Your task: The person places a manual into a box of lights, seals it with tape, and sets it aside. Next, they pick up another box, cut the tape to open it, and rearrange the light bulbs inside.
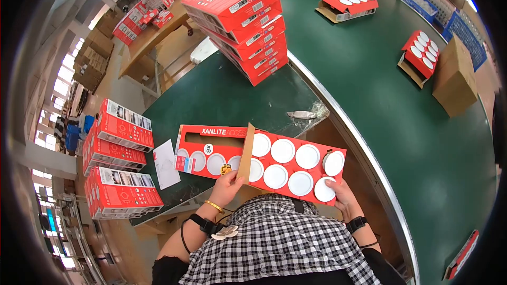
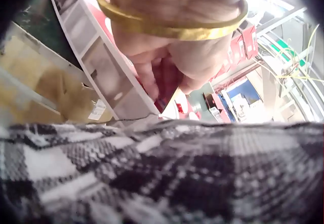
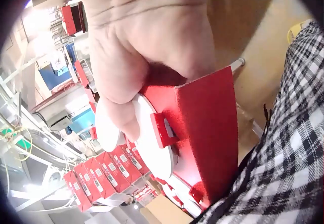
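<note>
A red tray (image 1: 285,164) holds two rows of white round discs (image 1: 283,150), its left end inside the open end of a red printed sleeve box (image 1: 215,148). My left hand (image 1: 227,187) grips the sleeve's lower edge by its brown flap (image 1: 245,155). With the thumb over a corner disc (image 1: 325,189), my right hand (image 1: 346,200) holds the tray's right end. In the right wrist view the thumb lies on a white disc (image 3: 152,138) beside a red end flap (image 3: 207,138). Another disc (image 1: 333,163) at the right end looks tilted.
Red boxes (image 1: 124,169) are stacked at the left, with a white sheet (image 1: 166,163) beside them. A taller stack (image 1: 253,37) stands ahead. On the green table (image 1: 369,100) lie more filled trays (image 1: 351,1) and a brown carton (image 1: 455,76). Crumpled plastic (image 1: 317,113) lies near the corner.
</note>
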Tool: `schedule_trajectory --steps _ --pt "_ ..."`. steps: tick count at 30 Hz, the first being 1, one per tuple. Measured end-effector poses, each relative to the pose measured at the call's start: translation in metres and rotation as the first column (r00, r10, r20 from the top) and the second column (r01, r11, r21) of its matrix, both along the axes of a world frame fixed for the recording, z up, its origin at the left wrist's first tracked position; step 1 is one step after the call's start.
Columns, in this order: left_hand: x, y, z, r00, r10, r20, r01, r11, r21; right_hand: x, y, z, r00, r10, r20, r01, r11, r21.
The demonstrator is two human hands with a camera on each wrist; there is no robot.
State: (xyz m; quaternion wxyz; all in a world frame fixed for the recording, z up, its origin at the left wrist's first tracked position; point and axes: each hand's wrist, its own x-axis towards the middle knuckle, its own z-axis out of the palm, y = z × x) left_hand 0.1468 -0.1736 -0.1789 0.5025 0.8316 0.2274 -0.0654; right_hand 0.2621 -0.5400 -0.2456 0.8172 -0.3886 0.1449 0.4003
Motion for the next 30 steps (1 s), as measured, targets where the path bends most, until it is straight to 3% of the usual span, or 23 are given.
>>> schedule_trajectory --steps 5,7,8,10,11,12,14,15,17,18,20,22,24,25,29,30 --pt "0.015 -0.012 0.030 0.978 -0.123 -0.167 0.139 0.986 0.088 0.003 0.002 -0.010 1.000 -0.011 0.029 0.011 1.000 -0.004" --pt "0.017 -0.024 0.026 0.991 -0.033 0.129 0.044 0.996 -0.081 0.007 -0.001 -0.017 0.999 -0.012 0.041 0.012 1.000 0.001" --pt "0.022 -0.025 0.026 0.991 -0.048 0.125 0.057 0.996 -0.071 0.009 -0.002 -0.019 0.999 0.013 0.052 -0.013 1.000 -0.014" --pt "0.051 -0.037 0.058 0.999 -0.039 -0.011 0.040 0.981 0.188 0.009 -0.002 -0.019 0.998 0.027 0.054 -0.025 0.999 -0.023" --pt "0.065 -0.036 0.061 0.994 -0.104 0.024 0.091 0.944 0.317 0.009 -0.001 -0.015 0.998 0.022 0.060 -0.020 0.999 -0.027" --pt "0.080 -0.033 0.060 0.993 -0.116 0.021 0.103 0.940 0.324 0.009 0.000 -0.012 0.998 0.017 0.066 -0.015 0.999 -0.030" --pt "0.114 -0.021 0.049 0.899 -0.430 0.084 0.230 0.626 0.745 0.011 -0.001 -0.016 0.997 0.009 0.071 -0.008 1.000 -0.013" --pt "0.130 -0.017 0.045 0.895 -0.440 0.080 0.238 0.620 0.748 0.012 -0.002 -0.018 0.997 0.015 0.075 -0.015 1.000 -0.006" --pt "0.162 -0.009 0.042 0.914 -0.363 -0.181 0.390 0.670 0.632 0.015 -0.002 -0.015 0.997 0.003 0.074 -0.005 1.000 0.020" --pt "0.178 -0.006 0.053 0.908 -0.373 -0.190 0.404 0.658 0.636 0.016 0.000 -0.013 0.998 0.000 0.070 -0.003 0.999 0.043" --pt "0.201 0.001 0.080 0.778 -0.381 -0.500 0.470 0.880 0.062 0.020 -0.003 -0.014 0.999 -0.015 0.036 0.013 0.998 0.058" --pt "0.204 0.021 0.078 0.781 -0.415 -0.467 0.455 0.890 -0.029 0.026 -0.005 -0.010 0.998 -0.003 0.055 0.001 0.999 0.042" --pt "0.211 0.051 0.065 0.695 -0.546 -0.468 0.487 0.836 -0.251 0.032 -0.004 -0.008 0.999 -0.007 0.038 0.005 0.999 0.044" --pt "0.214 0.059 0.058 0.697 -0.576 -0.428 0.602 0.794 -0.089 0.036 -0.004 -0.010 0.999 0.008 0.032 -0.009 1.000 0.027" --pt "0.242 0.083 0.031 0.656 -0.529 -0.538 0.480 0.843 -0.243 0.042 0.003 -0.006 0.998 0.065 -0.004 -0.066 0.996 -0.062" --pt "0.251 0.082 0.030 0.596 -0.530 -0.603 0.481 0.837 -0.261 0.043 0.005 -0.002 0.998 0.070 -0.006 -0.070 0.994 -0.079"
